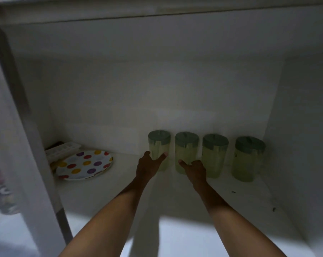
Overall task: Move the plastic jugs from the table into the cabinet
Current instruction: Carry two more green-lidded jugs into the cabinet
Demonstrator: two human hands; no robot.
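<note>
Several pale yellow-green plastic jugs with grey-green lids stand in a row at the back of the white cabinet shelf (105, 193). My left hand (149, 165) wraps the lower part of the leftmost jug (159, 143), thumb on its right side. My right hand (195, 169) grips the base of the second jug (186, 147), thumb across its front. A third jug (215, 154) and the rightmost jug (249, 160) stand untouched to the right. All are upright. The light is dim.
A plate with coloured dots (84, 165) lies at the left of the shelf, with a white ice-cube tray (63, 150) behind it. The cabinet's side wall (294, 127) closes the right; the door frame (27, 127) runs down the left.
</note>
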